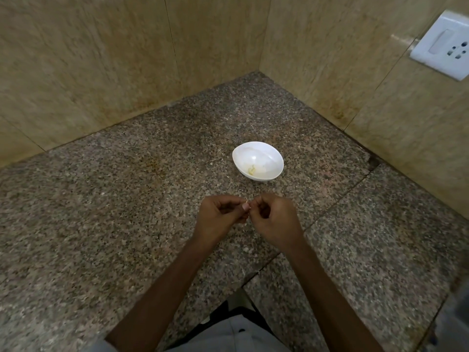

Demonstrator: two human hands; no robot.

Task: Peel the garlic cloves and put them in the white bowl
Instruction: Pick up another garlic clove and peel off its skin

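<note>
A white oval bowl [266, 154] stands on the speckled granite counter [127, 212], with a small pale yellowish bit lying inside it. Nearer to me, my left hand [218, 218] and my right hand [272, 219] meet fingertip to fingertip above the counter. Both have curled fingers and pinch one small garlic clove [247, 202] between them. Only a pale sliver of the clove shows; the fingers hide the rest.
Beige tiled walls [101, 72] close the counter in at the back and right, forming a corner behind the bowl. A white switch and socket plate [446, 44] sits on the right wall. A seam crosses the counter on the right.
</note>
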